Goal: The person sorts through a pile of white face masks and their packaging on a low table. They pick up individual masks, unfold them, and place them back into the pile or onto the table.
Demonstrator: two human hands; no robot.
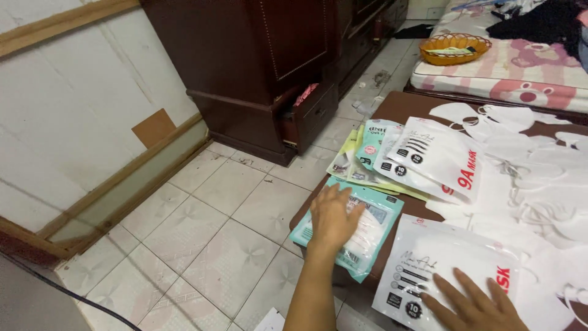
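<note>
- Head view: the left hand reaches forward on a long bare forearm, palm down, fingers loosely spread and flat on a teal mask packet; it presses rather than grips, with nothing closed inside it.
- The teal mask packet lies at the near left corner of the dark brown low table, one corner jutting over the edge above the tiled floor.
- The right hand rests at the near edge of the view, fingers splayed wide and flat on a white mask packet; it holds nothing.
- The white mask packet is rectangular, with black round marks and red lettering along its right side, just right of the teal one.
- Farther off, a fanned stack of packets lies on the table: white on top with red lettering, teal and pale yellow ones beneath.
- Loose white masks cover the right part of the table.
- Far right, an orange basket sits on a pink patterned mattress.
- Far left of the table stands a dark wooden cabinet with a drawer ajar.
</note>
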